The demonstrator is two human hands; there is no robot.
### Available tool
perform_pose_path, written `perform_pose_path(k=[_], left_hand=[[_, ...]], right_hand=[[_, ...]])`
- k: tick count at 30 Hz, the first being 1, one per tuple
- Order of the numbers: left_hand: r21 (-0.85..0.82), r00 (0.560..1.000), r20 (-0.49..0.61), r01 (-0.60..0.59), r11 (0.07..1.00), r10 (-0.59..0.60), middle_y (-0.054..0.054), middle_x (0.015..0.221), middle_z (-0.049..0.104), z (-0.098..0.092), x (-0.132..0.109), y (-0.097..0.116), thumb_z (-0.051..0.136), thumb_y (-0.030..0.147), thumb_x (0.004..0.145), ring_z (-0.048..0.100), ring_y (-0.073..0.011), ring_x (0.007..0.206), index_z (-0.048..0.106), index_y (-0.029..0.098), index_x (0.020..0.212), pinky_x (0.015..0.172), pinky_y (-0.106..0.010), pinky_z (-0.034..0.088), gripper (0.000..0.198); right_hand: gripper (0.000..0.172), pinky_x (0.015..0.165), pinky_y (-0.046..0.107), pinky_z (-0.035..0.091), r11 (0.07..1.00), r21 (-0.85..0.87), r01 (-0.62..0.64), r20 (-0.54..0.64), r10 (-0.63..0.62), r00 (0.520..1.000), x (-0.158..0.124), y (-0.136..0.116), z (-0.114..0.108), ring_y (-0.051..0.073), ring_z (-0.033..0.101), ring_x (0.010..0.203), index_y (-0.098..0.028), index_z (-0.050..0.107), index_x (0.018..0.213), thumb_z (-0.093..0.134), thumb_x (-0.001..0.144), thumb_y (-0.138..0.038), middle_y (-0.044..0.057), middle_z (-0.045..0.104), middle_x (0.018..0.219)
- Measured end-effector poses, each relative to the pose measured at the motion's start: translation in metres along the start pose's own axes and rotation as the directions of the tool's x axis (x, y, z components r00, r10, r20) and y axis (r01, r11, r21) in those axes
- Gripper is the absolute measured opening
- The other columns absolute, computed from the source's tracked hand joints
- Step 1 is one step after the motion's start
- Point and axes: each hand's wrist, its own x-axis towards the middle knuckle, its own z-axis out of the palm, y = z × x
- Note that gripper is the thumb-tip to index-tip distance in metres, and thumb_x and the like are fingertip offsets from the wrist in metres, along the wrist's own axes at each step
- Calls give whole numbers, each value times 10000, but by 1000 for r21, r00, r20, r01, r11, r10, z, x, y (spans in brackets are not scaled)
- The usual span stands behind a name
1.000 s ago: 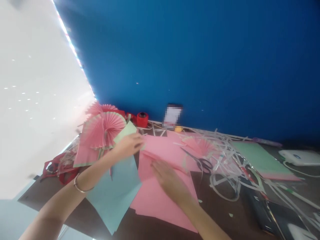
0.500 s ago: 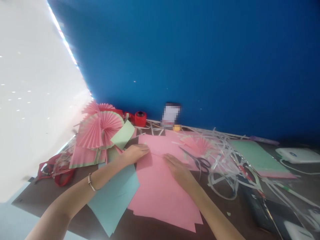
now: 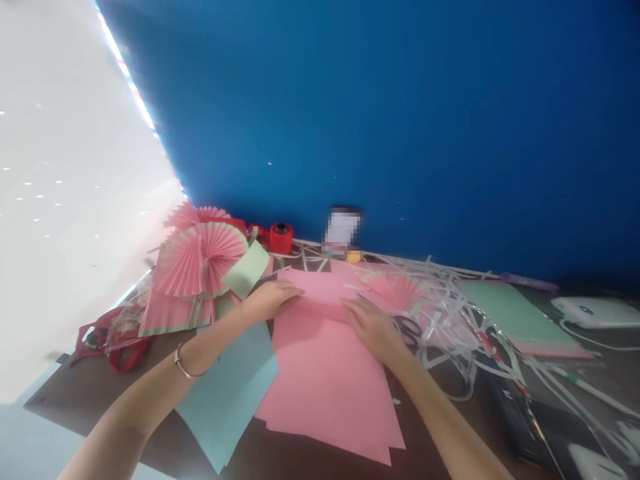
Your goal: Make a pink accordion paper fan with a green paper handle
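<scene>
A stack of pink paper sheets (image 3: 325,380) lies on the dark table in front of me. My left hand (image 3: 273,297) rests flat on the far left corner of the top sheet, fingers stretched out. My right hand (image 3: 373,323) lies flat on the sheet's far right part, fingers extended, pressing along a fold at the far end. A light blue sheet (image 3: 227,393) lies under my left forearm, which wears a thin bracelet (image 3: 181,360).
Pink pleated paper fans (image 3: 200,257) and a green sheet pile up at the left. A red tape roll (image 3: 281,237) stands by the blue wall. Scissors (image 3: 407,327), tangled white paper strips (image 3: 450,313), a green sheet (image 3: 515,317) and a white device (image 3: 595,310) lie at the right.
Both hands slid farther away along the pink sheet. The right hand moved up and rightward, now covering part of the scissors. The left hand settled flat at the sheet's far corner.
</scene>
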Motion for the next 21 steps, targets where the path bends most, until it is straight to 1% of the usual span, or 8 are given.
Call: perform_pose_path(k=[2,4,5,7,10,14,18,21], left_hand=[[-174,997,-7,71,982,-73,-60,926,693,-10,3,1,447,244,878,622,-160,841,653,169,952,752,-260,473,231],[-300,988,64,153,941,-140,-51,909,705,-18,6,0,487,235,853,631,-148,807,679,168,895,721,-233,473,208],[-341,980,113,194,920,-165,-52,900,709,-21,7,-2,510,227,836,635,-146,794,687,163,879,709,-225,473,193],[-386,959,208,260,885,-191,-55,887,714,-24,10,-7,549,218,805,640,-148,782,698,151,864,699,-217,473,174],[-403,924,324,330,854,-204,-58,891,715,-21,13,-19,580,214,775,641,-149,774,705,142,864,699,-214,469,170],[-352,896,382,368,861,-227,-59,869,712,-16,15,-31,580,189,766,631,-155,783,708,136,845,709,-220,451,160],[-269,899,377,336,903,-222,-36,856,707,-17,16,-35,575,199,775,611,-151,748,706,163,841,680,-226,424,150],[-233,909,371,290,928,-191,-32,836,703,-17,16,-39,571,218,789,604,-147,742,704,175,833,675,-221,413,146]], right_hand=[[281,841,350,479,987,123,-105,119,90,989,7,5,-14,210,611,967,-199,644,1019,414,876,-276,60,677,1033],[272,794,328,482,959,202,-199,303,131,944,14,9,-27,208,629,883,-207,680,912,460,851,-356,52,694,963],[271,773,316,478,943,223,-245,362,153,919,17,11,-31,204,630,849,-209,688,863,473,838,-373,49,696,932],[259,743,300,467,919,249,-307,431,179,885,22,15,-33,197,622,805,-206,692,799,497,814,-375,45,695,885],[236,709,296,452,896,289,-337,476,171,863,24,21,-25,192,607,756,-193,686,746,518,785,-354,39,692,817],[266,643,300,447,881,295,-371,516,180,837,20,32,-9,186,589,673,-177,676,708,500,786,-359,40,682,759],[261,733,319,450,895,299,-331,473,162,866,17,38,-5,201,605,784,-181,700,819,481,800,-322,55,693,866],[240,778,334,445,921,264,-286,428,154,891,17,40,-5,207,603,835,-191,701,826,484,798,-290,60,693,892]])
